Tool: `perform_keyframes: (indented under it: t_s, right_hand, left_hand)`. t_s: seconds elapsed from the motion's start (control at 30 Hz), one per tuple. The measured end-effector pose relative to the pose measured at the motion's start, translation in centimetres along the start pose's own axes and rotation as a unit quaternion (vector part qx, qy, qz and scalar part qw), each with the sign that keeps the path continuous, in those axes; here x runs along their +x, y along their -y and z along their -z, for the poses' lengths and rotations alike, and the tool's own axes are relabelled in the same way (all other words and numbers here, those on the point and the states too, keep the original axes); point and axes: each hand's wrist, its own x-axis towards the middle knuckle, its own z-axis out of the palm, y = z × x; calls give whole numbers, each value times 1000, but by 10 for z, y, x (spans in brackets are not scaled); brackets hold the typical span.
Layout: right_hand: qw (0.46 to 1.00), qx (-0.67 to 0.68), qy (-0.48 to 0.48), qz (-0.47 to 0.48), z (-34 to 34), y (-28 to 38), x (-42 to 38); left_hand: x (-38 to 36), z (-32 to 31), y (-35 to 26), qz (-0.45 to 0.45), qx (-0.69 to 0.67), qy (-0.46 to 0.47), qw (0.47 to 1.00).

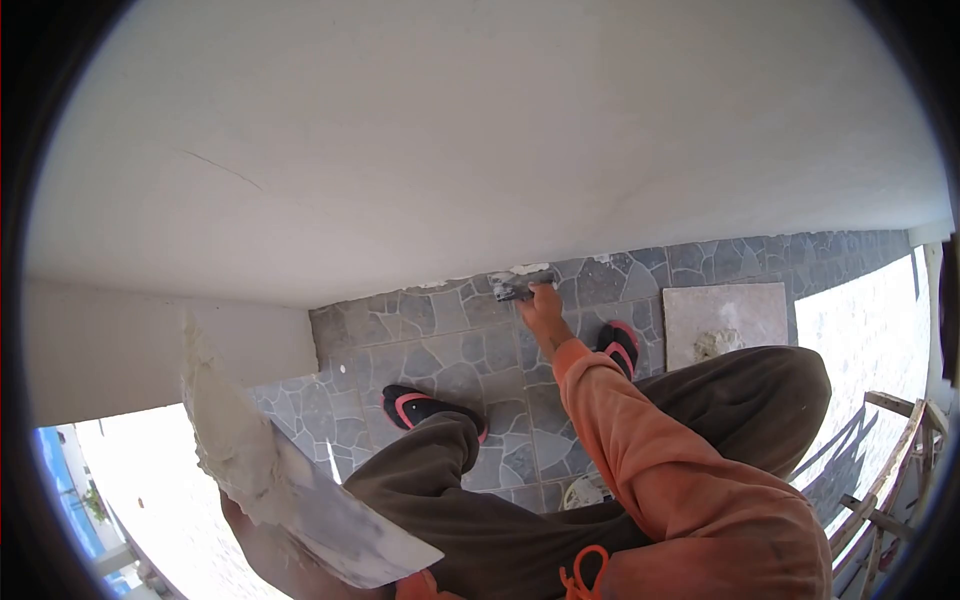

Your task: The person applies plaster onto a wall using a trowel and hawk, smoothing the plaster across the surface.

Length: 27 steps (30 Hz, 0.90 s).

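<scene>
My right hand (543, 315) reaches down to the foot of the wall, fingers closed around a putty knife (515, 288) with a dark, plaster-smeared blade. White plaster (528, 268) shows where the blade meets the line between wall and floor. Close to the camera at lower left, my left hand (270, 550) is closed under a wide plastering trowel (350, 530), and much of that hand is hidden behind it. A thick heap of wet, off-white plaster (232, 450) covers the trowel's far end and edge.
The pale wall (500, 130) fills the top. On the stone-patterned floor (480, 360) lies a square board (725, 305) with a plaster lump. A container (585, 491) shows between my legs. Wooden framing (880, 470) stands right; a low ledge (170, 345) juts out left.
</scene>
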Motion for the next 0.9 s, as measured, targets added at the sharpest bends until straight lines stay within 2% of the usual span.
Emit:
perform_keyframes:
  t_s: [0.07, 0.1, 0.17, 0.27, 0.33, 0.37, 0.4, 0.43, 0.47, 0.5, 0.53, 0.57, 0.6, 0.67, 0.77, 0.83, 0.9]
  right_hand:
    - [997, 78, -2, -1, 0, -22, 14]
    - [996, -54, 14, 65, 1, -14, 14]
    - [967, -201, 29, 154, 3, -1, 13]
    - [955, -210, 35, 206, 7, 13, 12]
    - [962, -165, 49, 211, 9, 30, 9]
    - [995, 58, 36, 72, 7, 43, 7]
    - [958, 277, 21, -73, 0, 65, 5]
    - [852, 477, 5, -213, -5, 88, 1]
    - [960, 271, 24, -63, -1, 86, 0]
    - [994, 45, 40, 92, 7, 83, -4]
    - [951, -186, 52, 241, 13, 75, -3]
    - [984, -38, 59, 165, 11, 52, 7]
    - [988, 110, 66, 85, 7, 18, 23]
    - [960, 269, 81, -5, 4, 21, 25]
    - [954, 284, 91, -19, 2, 98, -2]
    - [956, 282, 74, -30, 1, 103, -2]
    - [941, 327, 65, -51, -5, 108, 3]
  left_hand:
    - [-1, -2, 0, -13, 45, -17, 999]
    - [-2, -2, 1, -19, 68, -26, 997]
    - [-2, -4, -2, -6, 44, -38, 998]
    - [3, -13, -16, 116, -126, -71, 983]
    - [9, -22, -29, 235, -271, -125, 925]
    - [11, -22, -31, 278, -318, -150, 894]
    - [12, -25, -33, 313, -356, -182, 861]
    - [8, -17, -25, 284, -324, -137, 892]
    - [4, -10, -17, 250, -292, -95, 918]
    - [1, -4, -10, 217, -257, -51, 940]
    - [1, -3, -9, 240, -319, -47, 916]
    - [2, -3, -9, 262, -379, -43, 886]
    - [3, -3, -10, 282, -438, -40, 853]
    - [4, -8, -17, 263, -466, -9, 845]
    - [0, -14, -20, 239, -443, -48, 863]
    - [6, -16, -22, 265, -492, -49, 828]
    - [6, -16, -21, 256, -494, -37, 830]
